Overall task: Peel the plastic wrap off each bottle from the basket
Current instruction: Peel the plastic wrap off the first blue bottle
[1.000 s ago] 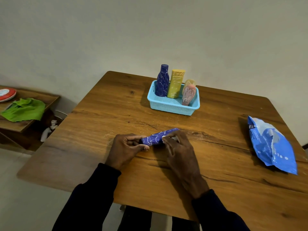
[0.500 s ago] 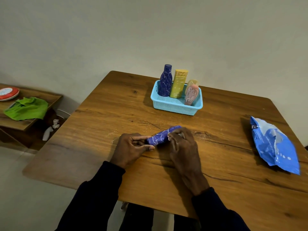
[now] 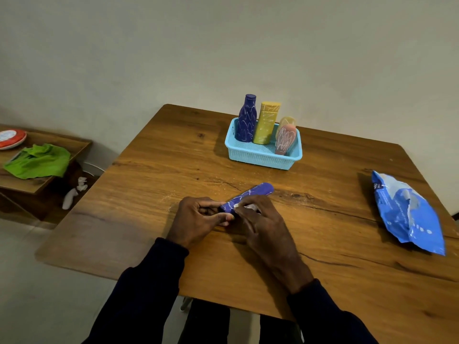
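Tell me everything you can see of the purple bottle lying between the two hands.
The purple bottle with thin white squiggle lines lies on its side on the wooden table, slanting away to the right, its rounded far end free. It looks like plastic. The left hand grips its near end; the right hand pinches a whitish bit of wrap at its middle.

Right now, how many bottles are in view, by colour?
Blue: 2, upright blue bottle, lying blue bottle
Yellow bottle: 1
Pink bottle: 1
Pale bottle, half hidden behind the pink: 1
Total: 5
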